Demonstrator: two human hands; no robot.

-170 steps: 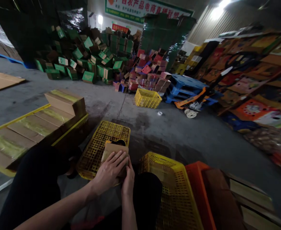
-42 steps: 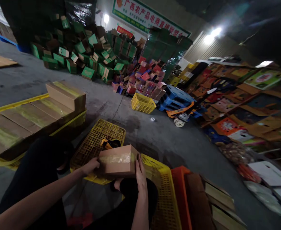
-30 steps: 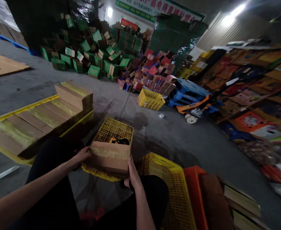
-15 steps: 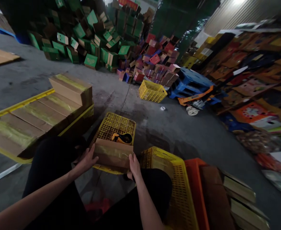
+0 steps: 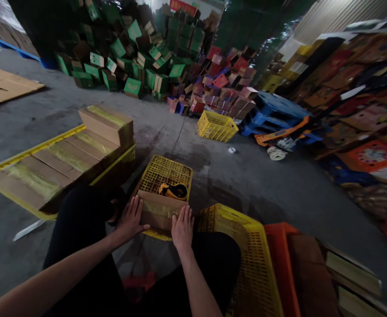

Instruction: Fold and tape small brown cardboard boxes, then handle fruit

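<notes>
A long brown cardboard box (image 5: 158, 211) with yellowish tape along its top lies across the near end of an upturned yellow plastic crate (image 5: 155, 169) between my knees. My left hand (image 5: 131, 222) grips its left end, fingers along the side and thumb toward me. Over the right end, my right hand (image 5: 182, 226) holds the box with its fingers stretched across the top edge. Just behind the box, a yellow and black tape dispenser (image 5: 172, 190) lies on the crate.
At left, a yellow crate (image 5: 53, 215) holds several taped boxes (image 5: 71, 154). Close by my right knee stand another yellow crate (image 5: 257, 255) and an orange crate (image 5: 284, 259). Farther off are a yellow crate (image 5: 217, 126), an orange pallet jack (image 5: 282, 132) and heaped green cartons (image 5: 134, 86).
Both hands have shifted on the box; the right fingers now lie over its top right end. The whole view has swung slightly left. The box stays on the crate.
</notes>
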